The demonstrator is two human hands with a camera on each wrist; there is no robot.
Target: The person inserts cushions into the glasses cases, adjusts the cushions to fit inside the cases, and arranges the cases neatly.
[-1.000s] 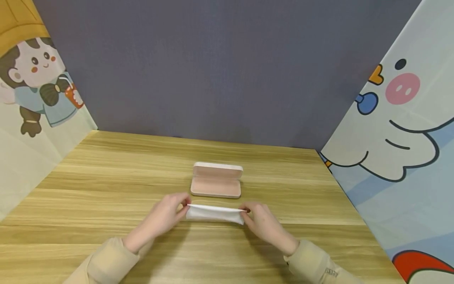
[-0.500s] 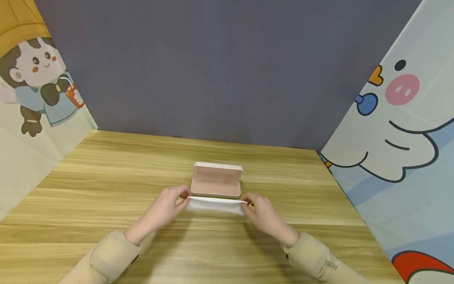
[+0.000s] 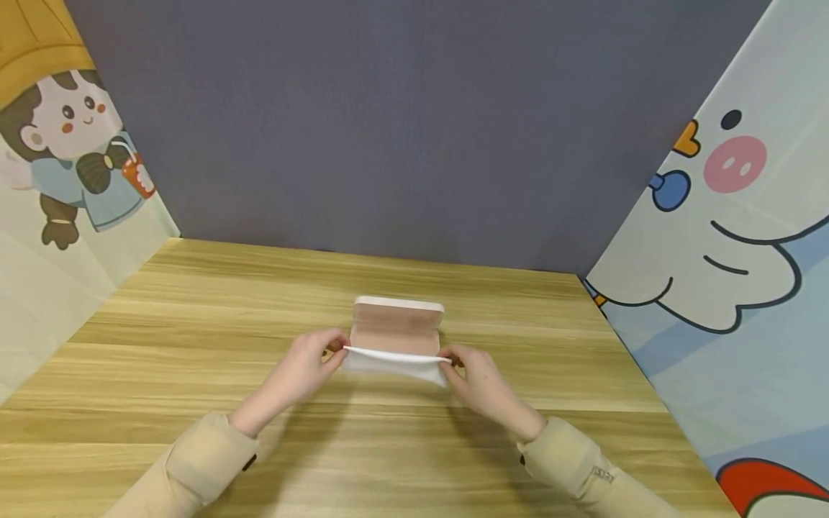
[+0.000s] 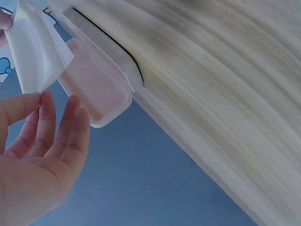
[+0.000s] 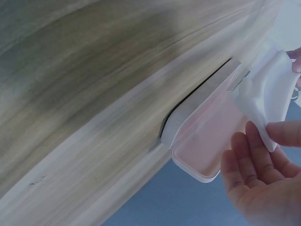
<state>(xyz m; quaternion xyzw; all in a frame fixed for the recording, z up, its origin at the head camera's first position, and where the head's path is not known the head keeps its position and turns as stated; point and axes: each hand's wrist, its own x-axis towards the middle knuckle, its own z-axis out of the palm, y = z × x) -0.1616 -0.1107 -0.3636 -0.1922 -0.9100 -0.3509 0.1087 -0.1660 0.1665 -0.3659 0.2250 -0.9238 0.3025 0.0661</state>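
Observation:
A folded white cloth (image 3: 395, 363) is stretched sideways between the two hands, above the wooden table. My left hand (image 3: 311, 365) pinches its left end between thumb and fingertips. At the other end, my right hand (image 3: 482, 383) pinches a corner the same way. Just beyond the cloth stands an eyeglass case (image 3: 396, 337) with its lid raised and a pink lining inside. In the head view the cloth overlaps the case's front edge and hides it. The left wrist view shows the cloth (image 4: 37, 52) hanging in a fold beside the open case (image 4: 96, 82).
The wood-grain table (image 3: 388, 460) reaches back to a dark grey panel (image 3: 401, 129). Cartoon-printed sheets flank it, one on the left (image 3: 58, 288) and one on the right (image 3: 699, 252).
Both hands have carried the cloth forward, away from the body, so it now overlaps the front of the case. The case has stayed in place with its lid up.

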